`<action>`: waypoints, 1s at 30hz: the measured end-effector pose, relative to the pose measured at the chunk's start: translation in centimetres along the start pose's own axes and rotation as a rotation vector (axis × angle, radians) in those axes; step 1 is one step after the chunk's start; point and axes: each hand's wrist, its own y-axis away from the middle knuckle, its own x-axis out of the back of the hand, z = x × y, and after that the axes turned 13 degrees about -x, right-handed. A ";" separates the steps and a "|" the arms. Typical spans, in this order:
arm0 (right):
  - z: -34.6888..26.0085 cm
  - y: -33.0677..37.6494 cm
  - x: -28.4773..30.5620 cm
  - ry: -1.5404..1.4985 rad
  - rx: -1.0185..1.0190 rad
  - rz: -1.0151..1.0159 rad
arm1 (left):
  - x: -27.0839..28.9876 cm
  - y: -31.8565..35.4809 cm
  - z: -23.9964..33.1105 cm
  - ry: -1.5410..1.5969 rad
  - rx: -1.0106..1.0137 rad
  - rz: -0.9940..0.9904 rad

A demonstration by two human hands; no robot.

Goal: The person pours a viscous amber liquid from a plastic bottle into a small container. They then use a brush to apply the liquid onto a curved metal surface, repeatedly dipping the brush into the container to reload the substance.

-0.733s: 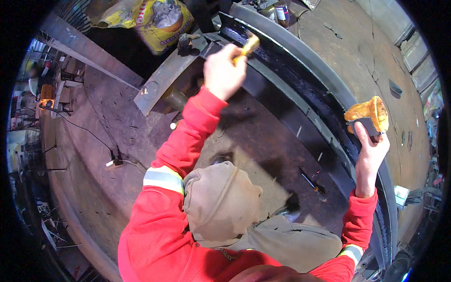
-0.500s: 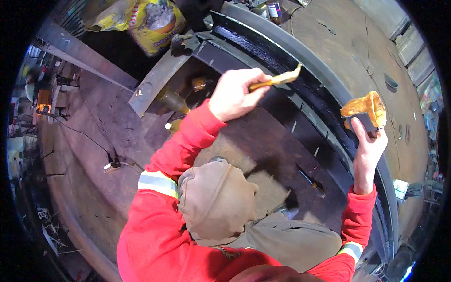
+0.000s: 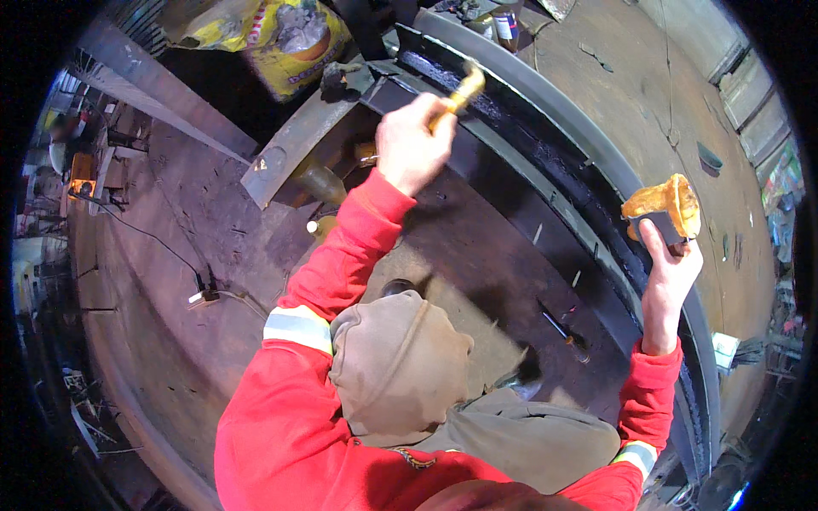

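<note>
My left hand (image 3: pixel 415 143) is closed around the handle of a small yellow brush (image 3: pixel 468 86), its pale head blurred. The brush reaches over the far part of a curved steel beam (image 3: pixel 558 153), whose channel has a glossy black coating; whether the head touches it I cannot tell. At the right, my right hand (image 3: pixel 669 285) grips a stained orange-brown cup (image 3: pixel 652 201) with a flared rim, tilted sideways over the beam's outer edge. A dark grey flat piece (image 3: pixel 661 226) lies between thumb and cup. The cup's inside is hidden.
A yellow sack (image 3: pixel 298 64) stands beyond the beam's far end, with a dark jar (image 3: pixel 505 30) to its right. A bottle (image 3: pixel 321 182) lies near my left forearm. On the floor inside the curve is a thin-shafted tool (image 3: pixel 554 321). A cable (image 3: pixel 153 243) runs along the left.
My left hand has shifted slightly left and away from me, swinging the brush to the beam's far part. My right hand stays nearly still with the cup.
</note>
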 end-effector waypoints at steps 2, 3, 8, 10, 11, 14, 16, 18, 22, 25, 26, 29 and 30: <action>-0.7 0.4 -0.5 0.018 0.020 0.008 | 0.0 0.5 0.9 0.176 -0.033 -0.143; -1.0 0.6 -0.6 0.028 0.030 0.013 | 0.6 0.6 1.2 0.235 -0.059 -0.182; -0.3 0.1 -0.4 -0.069 0.001 -0.044 | 3.1 -1.9 -3.6 0.089 -0.035 -0.024; -0.1 0.1 -0.5 -0.043 0.037 -0.013 | 4.4 -3.1 -6.1 -0.003 0.055 0.097; 0.0 0.2 -0.5 -0.025 0.050 0.009 | 5.0 -3.3 -6.7 -0.052 0.032 0.191; -0.3 0.1 -0.6 -0.006 0.031 0.028 | 6.7 -3.8 -7.3 -0.206 0.076 0.259; -0.2 0.1 -0.7 -0.029 0.025 0.019 | 5.8 -5.1 -6.3 -0.352 0.041 0.181; -0.1 0.0 -0.7 -0.028 0.019 0.003 | 5.6 -5.6 -6.3 -0.377 -0.007 0.089; -0.1 -0.1 -0.3 0.025 0.042 -0.006 | 7.7 -5.2 -5.5 -0.224 -0.082 -0.034; -0.3 0.1 -0.4 -0.059 0.018 -0.013 | 9.4 -8.0 -5.0 -0.481 -0.126 -0.031; -0.1 -0.1 -0.4 -0.083 0.016 -0.028 | 9.5 -9.4 -4.9 -0.620 -0.181 -0.089; -0.4 0.0 -0.4 -0.010 0.002 -0.009 | 8.4 -12.0 -3.3 -0.826 -0.351 -0.402; -0.4 -0.1 -0.3 -0.042 0.014 -0.014 | 8.8 -12.7 -2.9 -0.712 -0.434 -0.452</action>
